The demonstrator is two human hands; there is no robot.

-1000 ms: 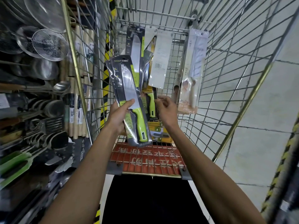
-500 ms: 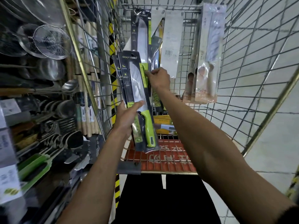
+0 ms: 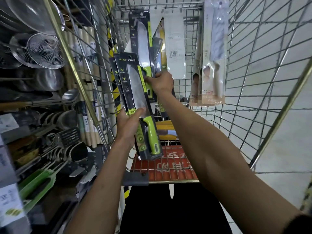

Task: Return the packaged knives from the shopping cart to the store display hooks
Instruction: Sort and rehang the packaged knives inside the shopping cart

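Both arms are in shot, bare from elbow to wrist, with the left hand [image 3: 127, 127] and right hand [image 3: 163, 81] uncovered too. A dark sleeve [image 3: 302, 223] edges in on the right arm, and there's black clothing [image 3: 168, 213] below.

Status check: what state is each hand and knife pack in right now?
Left hand: gripping held knife packs.
Held knife packs: stacked, upright.
Right hand: pinching hanging knife pack.
Hanging knife pack: hanging on far wall of cart.
Cleaver packs: hanging, untouched.
Yellow box: lying in cart.
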